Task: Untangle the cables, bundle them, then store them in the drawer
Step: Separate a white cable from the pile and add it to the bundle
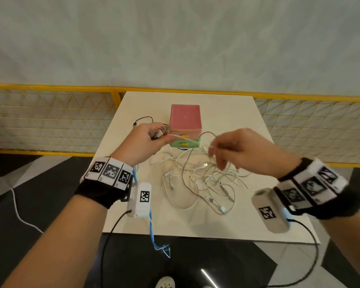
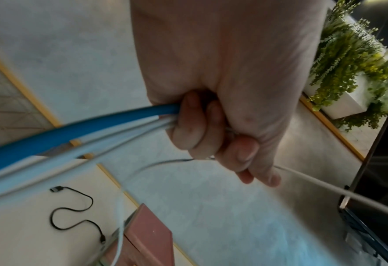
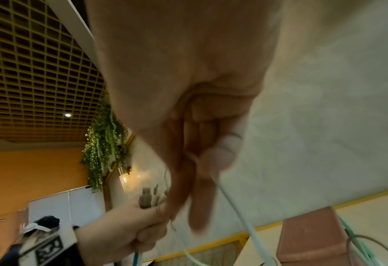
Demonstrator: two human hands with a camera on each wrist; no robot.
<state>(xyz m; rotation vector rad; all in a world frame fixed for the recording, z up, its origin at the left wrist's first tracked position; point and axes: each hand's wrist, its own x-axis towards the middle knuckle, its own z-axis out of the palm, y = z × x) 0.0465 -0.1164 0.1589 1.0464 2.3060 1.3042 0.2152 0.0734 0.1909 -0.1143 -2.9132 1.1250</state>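
Observation:
A tangle of white and grey cables [image 1: 206, 179] lies on the middle of the white table [image 1: 133, 204]. My left hand [image 1: 160, 135] is raised over the table's left side and grips a bunch of cable ends and plugs in a fist [image 2: 211, 129]. One white cable [image 2: 325, 190] runs taut from that fist toward my right hand [image 1: 213, 149], which pinches it between thumb and fingers [image 3: 220, 154]. Behind the hands stands the pink drawer box [image 1: 185, 118], its green bottom drawer [image 1: 184, 143] pulled out a little.
A loose black cable [image 1: 142, 119] lies left of the box at the back. Yellow mesh railing [image 1: 50, 117] runs behind the table. Blue and black leads from my wrist devices hang off the near table edge [image 1: 152, 231].

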